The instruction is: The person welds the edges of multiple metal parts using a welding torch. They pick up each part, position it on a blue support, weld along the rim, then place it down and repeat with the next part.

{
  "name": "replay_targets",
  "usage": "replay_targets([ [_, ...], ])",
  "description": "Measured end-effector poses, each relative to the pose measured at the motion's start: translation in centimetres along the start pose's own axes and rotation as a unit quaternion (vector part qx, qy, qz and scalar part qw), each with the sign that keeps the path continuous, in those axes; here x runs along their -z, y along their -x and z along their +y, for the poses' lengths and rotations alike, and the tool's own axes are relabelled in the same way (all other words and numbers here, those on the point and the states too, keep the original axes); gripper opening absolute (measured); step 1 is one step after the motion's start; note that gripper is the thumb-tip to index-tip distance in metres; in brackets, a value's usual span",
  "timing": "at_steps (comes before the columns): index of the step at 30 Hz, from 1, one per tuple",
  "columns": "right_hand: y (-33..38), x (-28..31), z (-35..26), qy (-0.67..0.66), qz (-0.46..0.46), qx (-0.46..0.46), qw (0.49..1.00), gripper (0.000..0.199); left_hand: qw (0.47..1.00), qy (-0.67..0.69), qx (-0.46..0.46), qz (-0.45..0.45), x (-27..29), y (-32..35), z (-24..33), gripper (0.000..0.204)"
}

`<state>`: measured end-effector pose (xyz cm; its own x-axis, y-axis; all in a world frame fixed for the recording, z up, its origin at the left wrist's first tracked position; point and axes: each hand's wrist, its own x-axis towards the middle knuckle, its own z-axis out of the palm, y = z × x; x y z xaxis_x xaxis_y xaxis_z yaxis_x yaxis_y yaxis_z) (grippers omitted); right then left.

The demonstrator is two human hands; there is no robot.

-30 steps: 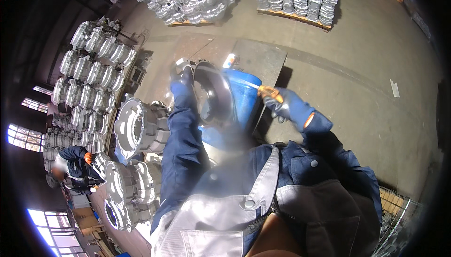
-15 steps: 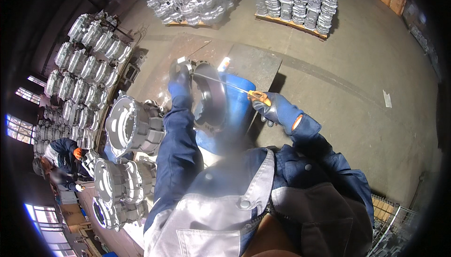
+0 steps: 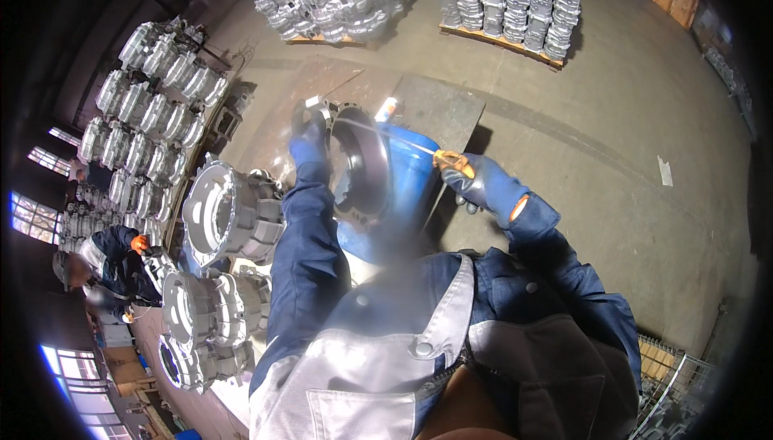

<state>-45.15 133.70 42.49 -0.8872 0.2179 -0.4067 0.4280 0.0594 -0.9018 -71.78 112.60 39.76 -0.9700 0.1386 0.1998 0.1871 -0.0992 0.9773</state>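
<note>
My gloved left hand point(image 3: 307, 142) is closed on the upper left rim of a ring-shaped cast metal housing point(image 3: 360, 170), which stands on edge in front of me. In my gloved right hand point(image 3: 487, 184) is a long thin hand tool point(image 3: 452, 162) with a yellow-orange handle. Its slender shaft slants up and left across the housing's opening, with the tip near the upper rim. Whether it is a file or a screwdriver I cannot tell. Just right of the housing stands a blue drum point(image 3: 412, 168).
A white bottle point(image 3: 387, 109) stands beyond the drum, by a dark metal plate point(image 3: 443, 106). More housings point(image 3: 229, 214) sit close on my left. Stacked castings point(image 3: 507, 1) rest on pallets farther off. Another person point(image 3: 113, 267) bends over a casting at the far left.
My right hand has drawn slightly right with the tool, and the shaft now looks blurred. My left hand and the housing hold their place. The other person has shifted slightly.
</note>
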Motion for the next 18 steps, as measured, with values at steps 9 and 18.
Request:
replay_targets([
  [9,0.4,0.1,-0.2,0.024,-0.021,0.056,0.998,0.042,1.0,0.004,-0.007,0.004,-0.2,0.3,-0.1,0.049],
  [18,-0.8,0.1,0.6,0.052,0.036,0.005,0.998,0.041,0.999,-0.032,0.022,0.033,-0.5,0.2,0.0,0.046],
])
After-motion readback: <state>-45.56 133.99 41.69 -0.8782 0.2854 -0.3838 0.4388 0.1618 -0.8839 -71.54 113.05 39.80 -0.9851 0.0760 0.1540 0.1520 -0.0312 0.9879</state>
